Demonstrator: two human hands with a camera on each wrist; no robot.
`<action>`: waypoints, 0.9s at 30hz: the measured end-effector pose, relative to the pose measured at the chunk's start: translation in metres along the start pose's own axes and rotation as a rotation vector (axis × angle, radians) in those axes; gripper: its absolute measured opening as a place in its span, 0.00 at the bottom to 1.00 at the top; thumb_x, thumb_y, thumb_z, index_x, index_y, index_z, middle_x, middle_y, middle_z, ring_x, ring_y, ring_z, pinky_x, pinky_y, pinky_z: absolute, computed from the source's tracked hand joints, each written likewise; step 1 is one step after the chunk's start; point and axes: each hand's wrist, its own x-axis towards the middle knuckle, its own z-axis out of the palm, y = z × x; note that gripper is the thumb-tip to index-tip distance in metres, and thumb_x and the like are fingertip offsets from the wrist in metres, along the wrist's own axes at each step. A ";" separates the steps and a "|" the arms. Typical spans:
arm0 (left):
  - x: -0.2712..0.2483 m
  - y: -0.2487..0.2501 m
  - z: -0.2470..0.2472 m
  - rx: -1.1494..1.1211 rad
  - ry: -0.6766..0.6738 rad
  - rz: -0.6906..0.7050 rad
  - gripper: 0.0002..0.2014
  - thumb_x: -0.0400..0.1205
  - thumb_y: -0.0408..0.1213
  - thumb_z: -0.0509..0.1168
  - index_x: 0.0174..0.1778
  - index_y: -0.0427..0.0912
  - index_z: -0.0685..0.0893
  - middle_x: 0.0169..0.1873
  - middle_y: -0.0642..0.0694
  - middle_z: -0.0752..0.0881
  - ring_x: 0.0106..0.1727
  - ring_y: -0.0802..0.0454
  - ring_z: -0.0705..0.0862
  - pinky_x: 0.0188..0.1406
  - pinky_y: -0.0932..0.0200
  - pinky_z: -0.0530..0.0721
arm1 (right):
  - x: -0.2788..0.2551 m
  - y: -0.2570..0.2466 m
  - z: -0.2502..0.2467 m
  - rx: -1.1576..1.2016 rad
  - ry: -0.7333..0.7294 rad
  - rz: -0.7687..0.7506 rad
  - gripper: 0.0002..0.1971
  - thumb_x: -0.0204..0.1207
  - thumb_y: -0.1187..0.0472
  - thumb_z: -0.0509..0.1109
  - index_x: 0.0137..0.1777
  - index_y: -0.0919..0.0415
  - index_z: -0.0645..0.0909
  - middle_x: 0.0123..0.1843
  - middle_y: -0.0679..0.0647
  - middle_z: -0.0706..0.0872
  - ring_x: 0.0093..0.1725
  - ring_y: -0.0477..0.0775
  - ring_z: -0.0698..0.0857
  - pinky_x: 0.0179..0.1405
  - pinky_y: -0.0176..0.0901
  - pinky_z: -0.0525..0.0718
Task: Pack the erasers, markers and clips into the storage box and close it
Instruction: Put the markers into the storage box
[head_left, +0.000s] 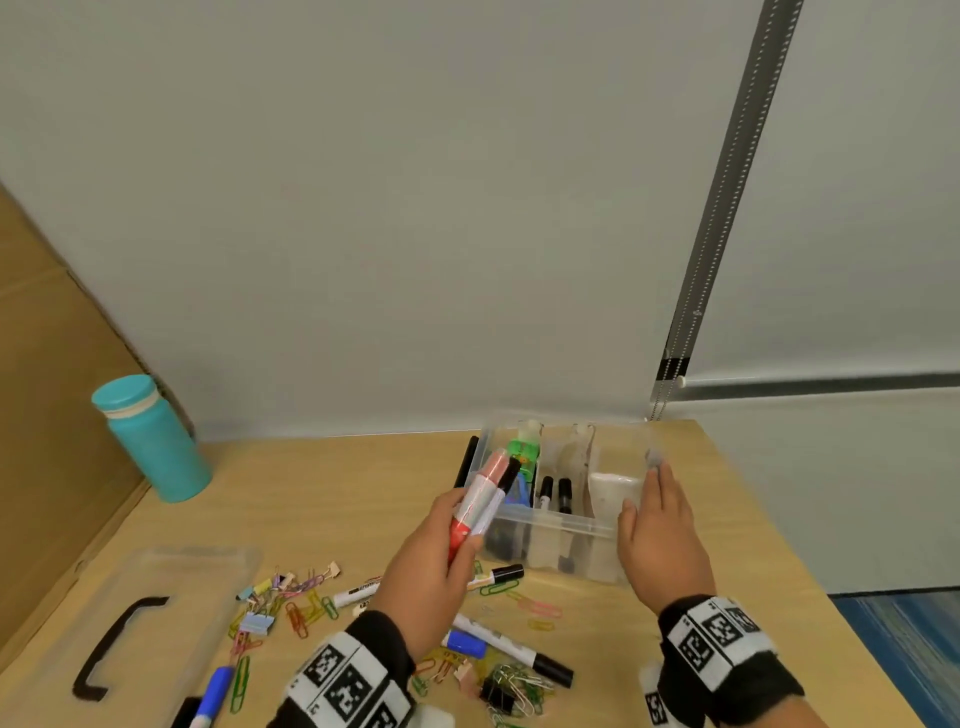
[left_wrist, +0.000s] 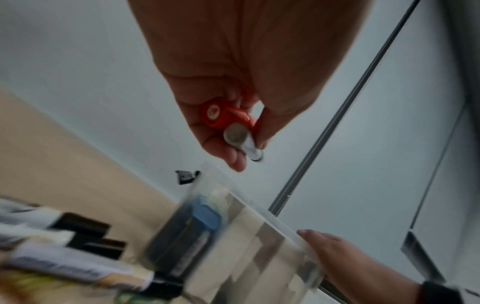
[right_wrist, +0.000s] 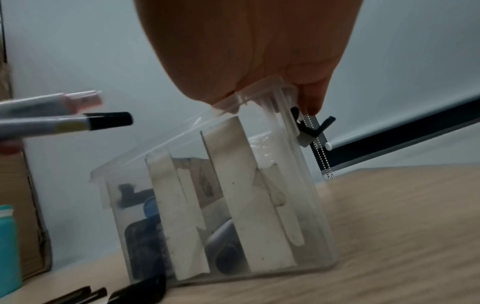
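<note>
While the left hand (head_left: 426, 566) grips two markers (head_left: 480, 501) above the storage box (head_left: 563, 525) near the counter's (head_left: 332, 483) far edge, the right hand (head_left: 662, 535), fingers straight, steadies its right wall; box contents blur.

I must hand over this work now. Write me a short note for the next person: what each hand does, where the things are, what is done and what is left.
Left hand: grips two markers, one red-capped and one black-capped, held over the left end of the storage box.
Right hand: rests on the box's right end, steadying it.
Done: two black-capped markers and a blue eraser are already in the box.
Left: put in the held markers, then the loose markers and the paper and binder clips on the table. Last, fit the lid, lying at the table's left, and close the box.
</note>
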 end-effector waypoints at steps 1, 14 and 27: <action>0.008 0.010 0.005 0.011 0.012 0.022 0.24 0.86 0.44 0.57 0.78 0.56 0.59 0.51 0.55 0.83 0.43 0.61 0.83 0.39 0.68 0.82 | 0.000 0.000 0.001 -0.010 0.009 -0.001 0.30 0.85 0.53 0.45 0.84 0.64 0.45 0.86 0.55 0.43 0.85 0.55 0.48 0.80 0.45 0.55; 0.117 0.080 0.084 0.588 -0.165 -0.182 0.21 0.85 0.30 0.55 0.75 0.33 0.65 0.67 0.36 0.79 0.66 0.38 0.81 0.60 0.44 0.80 | -0.004 -0.003 0.001 -0.039 0.084 -0.035 0.29 0.85 0.53 0.45 0.84 0.65 0.50 0.87 0.54 0.45 0.84 0.53 0.53 0.74 0.44 0.70; 0.064 0.053 0.060 0.273 -0.059 0.066 0.20 0.85 0.35 0.57 0.74 0.48 0.72 0.71 0.49 0.76 0.71 0.51 0.75 0.72 0.56 0.74 | -0.003 -0.002 0.001 -0.057 0.089 -0.049 0.29 0.85 0.53 0.45 0.83 0.65 0.52 0.86 0.55 0.46 0.84 0.54 0.53 0.73 0.44 0.72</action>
